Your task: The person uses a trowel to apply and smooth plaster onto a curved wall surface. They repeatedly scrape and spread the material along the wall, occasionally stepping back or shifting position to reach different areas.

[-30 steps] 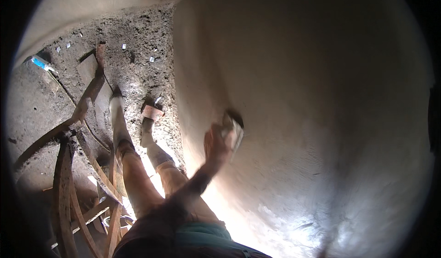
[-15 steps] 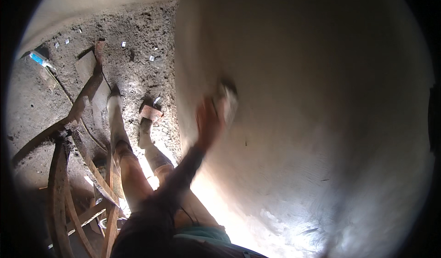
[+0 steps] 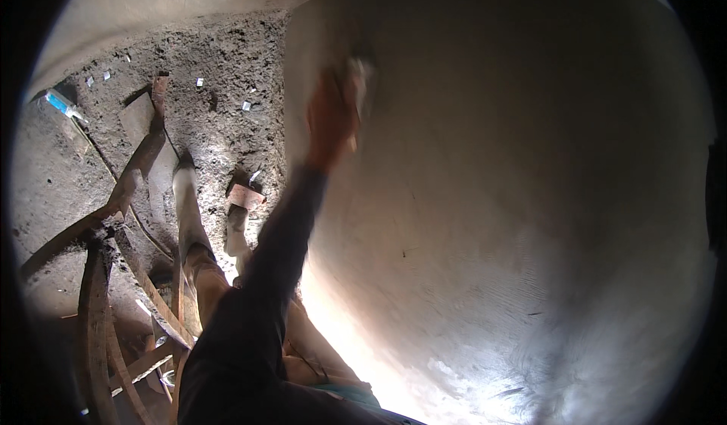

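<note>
My left hand (image 3: 332,114), at the end of a dark sleeve, is blurred by motion high on the smooth plastered surface (image 3: 515,160) to the right. It is closed on a pale, flat hand tool (image 3: 359,84), probably a float or trowel, which is against that surface near its left edge. The tool's exact shape is smeared. My right hand is not in view.
My legs and feet (image 3: 185,198) stretch over rough, debris-strewn ground (image 3: 242,61). Curved wooden planks (image 3: 97,296) lie tangled at the lower left. A reddish broken block (image 3: 246,195) is by one foot, and a blue-and-white object (image 3: 64,105) lies at the far left.
My left hand and the tool have swept upward along the plastered surface and slightly left. My forearm now stretches farther forward, covering more of my right leg.
</note>
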Action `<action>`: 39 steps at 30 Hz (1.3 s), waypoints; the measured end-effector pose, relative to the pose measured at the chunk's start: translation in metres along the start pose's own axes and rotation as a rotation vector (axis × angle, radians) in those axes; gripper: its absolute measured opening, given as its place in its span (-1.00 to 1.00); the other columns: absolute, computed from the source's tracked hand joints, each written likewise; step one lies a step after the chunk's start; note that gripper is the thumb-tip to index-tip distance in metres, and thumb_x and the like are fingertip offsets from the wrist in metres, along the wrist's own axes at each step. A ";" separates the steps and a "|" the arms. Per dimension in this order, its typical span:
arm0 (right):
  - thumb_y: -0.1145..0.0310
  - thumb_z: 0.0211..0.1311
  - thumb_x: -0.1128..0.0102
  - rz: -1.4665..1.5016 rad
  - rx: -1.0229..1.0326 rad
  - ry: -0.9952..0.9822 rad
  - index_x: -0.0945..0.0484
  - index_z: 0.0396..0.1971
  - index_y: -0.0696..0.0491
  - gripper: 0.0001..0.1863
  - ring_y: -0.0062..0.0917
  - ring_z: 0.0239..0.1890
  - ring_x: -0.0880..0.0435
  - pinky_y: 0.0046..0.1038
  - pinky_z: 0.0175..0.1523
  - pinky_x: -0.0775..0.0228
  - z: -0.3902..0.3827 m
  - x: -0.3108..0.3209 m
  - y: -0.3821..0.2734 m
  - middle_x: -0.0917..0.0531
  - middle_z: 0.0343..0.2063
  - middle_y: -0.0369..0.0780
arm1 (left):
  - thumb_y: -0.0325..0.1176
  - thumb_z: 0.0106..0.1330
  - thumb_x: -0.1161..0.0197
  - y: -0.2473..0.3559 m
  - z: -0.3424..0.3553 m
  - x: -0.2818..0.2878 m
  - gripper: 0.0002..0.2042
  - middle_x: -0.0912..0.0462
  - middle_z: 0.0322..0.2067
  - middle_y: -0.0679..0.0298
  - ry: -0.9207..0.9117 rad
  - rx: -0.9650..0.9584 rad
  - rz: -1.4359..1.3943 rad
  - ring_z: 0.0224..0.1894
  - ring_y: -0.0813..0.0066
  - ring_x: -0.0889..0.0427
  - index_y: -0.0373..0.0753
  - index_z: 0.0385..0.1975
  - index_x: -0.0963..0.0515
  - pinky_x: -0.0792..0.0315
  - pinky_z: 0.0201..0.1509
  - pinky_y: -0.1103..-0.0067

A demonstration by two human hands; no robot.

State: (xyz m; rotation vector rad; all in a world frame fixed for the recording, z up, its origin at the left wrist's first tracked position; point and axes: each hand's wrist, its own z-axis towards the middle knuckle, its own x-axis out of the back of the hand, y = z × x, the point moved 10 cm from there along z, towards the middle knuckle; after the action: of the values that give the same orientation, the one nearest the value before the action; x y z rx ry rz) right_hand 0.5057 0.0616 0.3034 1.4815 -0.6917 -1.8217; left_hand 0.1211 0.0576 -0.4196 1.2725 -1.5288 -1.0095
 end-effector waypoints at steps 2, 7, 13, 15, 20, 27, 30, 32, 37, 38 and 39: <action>-0.09 0.47 -0.03 0.000 -0.008 -0.002 -0.37 0.19 0.37 -0.27 0.02 0.03 -0.54 0.01 0.11 -0.45 0.005 0.002 -0.001 -0.51 0.01 0.15 | 0.00 0.53 -0.05 0.032 -0.093 0.009 -0.54 -0.64 -0.28 -0.25 -0.104 0.000 0.028 -0.23 -0.41 -0.61 -0.35 0.04 -0.38 -0.46 -0.18 -0.01; -0.08 0.47 -0.03 0.035 -0.019 0.019 -0.38 0.19 0.37 -0.28 0.01 0.03 -0.54 0.00 0.11 -0.45 0.017 -0.001 -0.008 -0.51 0.01 0.14 | -0.07 0.49 -0.15 0.044 -0.019 0.013 -0.63 -0.60 -0.41 -0.17 -0.032 0.040 0.013 -0.31 -0.25 -0.64 -0.33 -0.16 -0.39 -0.45 -0.24 0.03; -0.06 0.48 -0.03 0.085 -0.027 0.042 -0.38 0.19 0.36 -0.30 -0.01 0.04 -0.54 -0.01 0.11 -0.44 0.028 0.001 -0.013 -0.51 0.01 0.14 | -0.07 0.52 -0.10 0.009 0.038 0.012 -0.65 -0.64 -0.36 -0.13 0.055 0.018 0.026 -0.25 -0.24 -0.65 -0.32 -0.15 -0.39 -0.44 -0.19 0.01; -0.06 0.48 -0.03 0.067 -0.029 0.031 -0.38 0.19 0.36 -0.30 -0.01 0.04 -0.54 -0.01 0.11 -0.44 0.030 0.009 -0.009 -0.51 0.02 0.13 | -0.06 0.51 -0.11 0.025 -0.043 0.004 -0.63 -0.64 -0.35 -0.11 -0.100 0.088 -0.043 -0.26 -0.25 -0.64 -0.32 -0.11 -0.41 -0.44 -0.16 0.01; -0.05 0.48 -0.02 0.086 -0.032 0.043 -0.38 0.19 0.36 -0.32 -0.02 0.04 -0.53 -0.02 0.11 -0.44 0.041 0.013 -0.011 -0.51 0.02 0.12 | -0.01 0.51 -0.10 0.038 -0.028 0.004 -0.62 -0.63 -0.34 -0.06 -0.062 0.045 0.072 -0.26 -0.12 -0.65 -0.28 -0.10 -0.45 -0.47 -0.17 0.09; -0.03 0.49 -0.02 0.174 -0.056 0.078 -0.39 0.18 0.35 -0.33 -0.04 0.04 -0.53 -0.04 0.11 -0.44 0.044 0.007 -0.021 -0.50 0.02 0.11 | 0.02 0.56 0.03 -0.025 0.108 0.013 -0.57 -0.66 -0.32 -0.16 0.038 -0.014 0.084 -0.23 -0.23 -0.68 -0.32 -0.08 -0.42 -0.51 -0.16 0.08; -0.02 0.49 -0.02 0.140 -0.081 0.052 -0.39 0.18 0.35 -0.34 -0.04 0.04 -0.53 -0.05 0.11 -0.44 0.039 0.023 -0.024 -0.50 0.02 0.11 | 0.04 0.52 -0.05 0.048 -0.037 0.001 -0.53 -0.62 -0.29 -0.14 -0.087 0.004 0.124 -0.31 -0.16 -0.64 -0.36 -0.06 -0.40 -0.50 -0.18 0.09; -0.02 0.49 -0.02 0.166 -0.091 0.057 -0.39 0.18 0.34 -0.35 -0.05 0.04 -0.53 -0.05 0.11 -0.44 0.041 0.020 -0.037 -0.50 0.02 0.11 | 0.04 0.44 -0.19 0.092 -0.124 0.009 -0.54 -0.60 -0.31 -0.10 -0.202 -0.089 0.082 -0.29 -0.09 -0.62 -0.33 -0.09 -0.42 -0.45 -0.11 0.15; -0.01 0.50 -0.02 0.212 -0.103 0.071 -0.39 0.18 0.34 -0.36 -0.06 0.04 -0.53 -0.06 0.11 -0.44 0.046 0.020 -0.059 -0.50 0.02 0.10 | 0.00 0.49 -0.13 0.062 -0.040 0.005 -0.60 -0.62 -0.25 -0.09 -0.146 0.064 0.144 -0.23 -0.13 -0.63 -0.28 -0.09 -0.40 -0.42 -0.12 0.12; -0.01 0.50 -0.02 0.224 -0.105 0.075 -0.39 0.18 0.34 -0.36 -0.06 0.04 -0.53 -0.06 0.11 -0.44 0.047 0.021 -0.062 -0.50 0.02 0.10 | -0.01 0.48 -0.15 0.038 0.000 0.004 -0.61 -0.63 -0.26 -0.05 -0.079 0.082 0.130 -0.21 -0.07 -0.65 -0.28 -0.13 -0.42 -0.43 -0.11 0.15; 0.00 0.50 -0.02 0.233 -0.106 0.078 -0.39 0.18 0.34 -0.36 -0.06 0.04 -0.53 -0.07 0.11 -0.44 0.047 0.022 -0.066 -0.50 0.02 0.09 | -0.01 0.52 -0.07 0.022 0.033 0.007 -0.62 -0.63 -0.25 -0.09 -0.017 0.062 0.090 -0.20 -0.14 -0.67 -0.27 -0.10 -0.42 -0.45 -0.09 0.10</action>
State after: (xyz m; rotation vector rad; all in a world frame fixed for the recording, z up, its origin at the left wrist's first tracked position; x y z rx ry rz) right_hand 0.4456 0.0851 0.2499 1.3362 -0.6881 -1.5912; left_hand 0.0824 0.0557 -0.4069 1.2287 -1.6270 -0.9232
